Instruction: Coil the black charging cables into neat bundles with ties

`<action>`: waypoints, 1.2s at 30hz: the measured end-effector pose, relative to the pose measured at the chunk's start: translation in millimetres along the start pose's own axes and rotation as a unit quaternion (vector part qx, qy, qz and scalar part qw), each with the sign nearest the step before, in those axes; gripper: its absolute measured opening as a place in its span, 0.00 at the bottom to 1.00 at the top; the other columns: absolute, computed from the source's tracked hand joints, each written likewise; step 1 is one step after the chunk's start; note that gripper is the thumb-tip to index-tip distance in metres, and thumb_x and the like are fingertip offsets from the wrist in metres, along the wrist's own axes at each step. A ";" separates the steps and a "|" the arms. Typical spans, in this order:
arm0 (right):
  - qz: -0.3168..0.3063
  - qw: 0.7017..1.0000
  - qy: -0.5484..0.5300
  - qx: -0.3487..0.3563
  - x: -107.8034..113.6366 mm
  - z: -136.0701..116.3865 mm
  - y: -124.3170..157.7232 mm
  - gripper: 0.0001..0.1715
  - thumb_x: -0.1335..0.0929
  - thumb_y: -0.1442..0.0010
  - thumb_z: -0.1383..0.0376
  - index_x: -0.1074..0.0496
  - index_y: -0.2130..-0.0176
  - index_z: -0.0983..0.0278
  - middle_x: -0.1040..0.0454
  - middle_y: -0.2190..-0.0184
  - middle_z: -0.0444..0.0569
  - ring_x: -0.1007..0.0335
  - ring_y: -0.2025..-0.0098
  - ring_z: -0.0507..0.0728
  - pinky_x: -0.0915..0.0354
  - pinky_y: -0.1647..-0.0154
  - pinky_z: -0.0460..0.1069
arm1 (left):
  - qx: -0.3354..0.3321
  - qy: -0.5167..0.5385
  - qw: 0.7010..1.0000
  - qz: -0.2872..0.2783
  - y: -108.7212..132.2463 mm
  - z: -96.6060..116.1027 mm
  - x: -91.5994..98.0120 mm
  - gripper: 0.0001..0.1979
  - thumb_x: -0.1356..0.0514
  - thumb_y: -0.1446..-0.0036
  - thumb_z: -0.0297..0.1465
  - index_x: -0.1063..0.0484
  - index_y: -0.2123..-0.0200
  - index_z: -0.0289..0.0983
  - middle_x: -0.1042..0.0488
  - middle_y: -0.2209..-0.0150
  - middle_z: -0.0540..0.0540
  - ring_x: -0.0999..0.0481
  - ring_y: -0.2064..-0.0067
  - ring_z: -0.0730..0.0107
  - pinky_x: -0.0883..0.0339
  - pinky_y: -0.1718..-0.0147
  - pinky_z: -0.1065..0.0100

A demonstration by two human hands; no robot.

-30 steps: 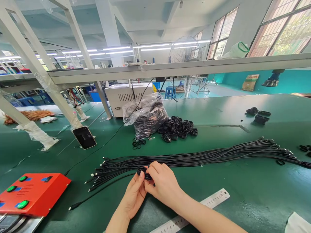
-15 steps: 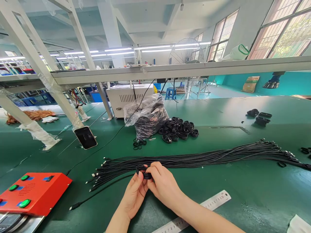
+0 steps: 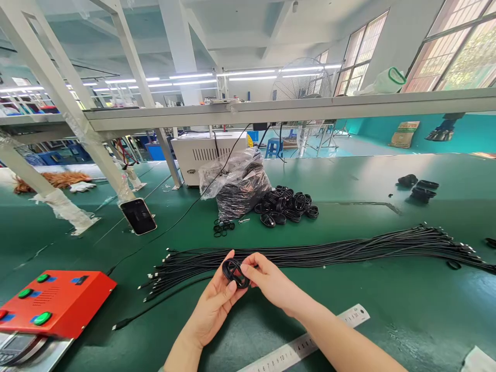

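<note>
A small coiled black cable is held up over the bench between both hands. My left hand cups it from below and the left, with the thumb on its lower edge. From the right, the fingertips of my right hand pinch the coil's side. Behind them lies a long bundle of straight black cables with light metal plugs at both ends. One cable with a black plug stretches out toward the lower left. A steel ruler rests under my right forearm.
Coiled cables are heaped beside a plastic bag farther back, with small black rings in front. A red box with green buttons stands at left. A phone leans on the frame post. A shelf beam crosses above the bench.
The coil has turned so its open loop faces me more. My left fingers have spread behind it, and my right hand has shifted slightly right. The view has moved a little.
</note>
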State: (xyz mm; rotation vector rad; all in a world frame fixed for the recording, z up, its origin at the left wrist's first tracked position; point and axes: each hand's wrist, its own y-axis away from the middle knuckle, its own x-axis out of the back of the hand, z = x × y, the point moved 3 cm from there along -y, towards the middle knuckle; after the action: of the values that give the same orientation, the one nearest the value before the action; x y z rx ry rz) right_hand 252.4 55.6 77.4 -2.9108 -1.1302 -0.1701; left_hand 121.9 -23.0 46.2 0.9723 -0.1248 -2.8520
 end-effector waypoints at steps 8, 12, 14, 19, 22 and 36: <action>-0.050 0.997 -0.042 -0.047 0.5 2.9 -2.1 0.10 0.27 0.49 0.65 0.32 0.72 0.65 0.28 0.57 0.49 0.33 0.66 0.52 0.37 0.62 0.49 | -0.028 -0.067 0.997 0.006 -1.5 -2.7 -5.9 0.44 0.29 0.56 0.27 0.42 0.38 0.53 0.32 0.41 0.42 0.28 0.45 0.54 0.36 0.46 0.57; -0.063 0.997 -0.016 -0.044 -1.0 3.1 -2.2 0.08 0.27 0.52 0.69 0.30 0.70 0.65 0.29 0.69 0.44 0.36 0.69 0.51 0.39 0.67 0.46 | -0.051 -0.104 0.993 0.028 -2.5 -5.7 -7.8 0.47 0.28 0.60 0.23 0.41 0.38 0.50 0.26 0.48 0.41 0.25 0.49 0.56 0.35 0.47 0.58; -0.082 0.995 -0.031 -0.051 -1.4 3.8 -2.9 0.08 0.28 0.52 0.70 0.30 0.70 0.64 0.31 0.74 0.41 0.37 0.71 0.51 0.39 0.69 0.46 | -0.054 -0.114 0.991 0.042 -3.8 -7.0 -7.5 0.47 0.28 0.60 0.23 0.42 0.37 0.48 0.24 0.53 0.42 0.23 0.52 0.57 0.34 0.49 0.58; -0.060 0.997 -0.016 -0.044 4.4 3.1 -6.6 0.14 0.26 0.53 0.65 0.29 0.65 0.64 0.29 0.70 0.42 0.38 0.72 0.49 0.41 0.71 0.45 | -0.064 -0.132 0.987 0.063 -6.4 -7.9 -5.3 0.43 0.28 0.61 0.23 0.36 0.41 0.46 0.22 0.54 0.43 0.23 0.52 0.57 0.31 0.52 0.62; -0.051 0.998 -0.018 -0.031 4.2 3.4 -9.6 0.10 0.28 0.49 0.61 0.28 0.67 0.64 0.29 0.72 0.43 0.37 0.71 0.51 0.41 0.70 0.46 | -0.071 -0.150 0.984 0.072 -6.2 -8.9 -4.0 0.38 0.28 0.62 0.22 0.31 0.45 0.44 0.23 0.52 0.42 0.25 0.49 0.55 0.30 0.54 0.64; -0.047 0.991 -0.110 -0.054 4.0 5.2 -10.5 0.17 0.25 0.56 0.56 0.31 0.79 0.65 0.29 0.79 0.43 0.35 0.73 0.52 0.41 0.69 0.48 | -0.057 -0.146 0.986 0.059 -2.2 -9.2 -7.8 0.33 0.28 0.59 0.24 0.28 0.48 0.44 0.21 0.56 0.43 0.21 0.61 0.61 0.32 0.52 0.60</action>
State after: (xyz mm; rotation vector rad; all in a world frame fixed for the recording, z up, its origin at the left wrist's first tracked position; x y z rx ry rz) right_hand 248.7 66.2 72.4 -3.0324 -1.3304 0.0968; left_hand 133.4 -20.0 43.3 0.5045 -0.0447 -2.8370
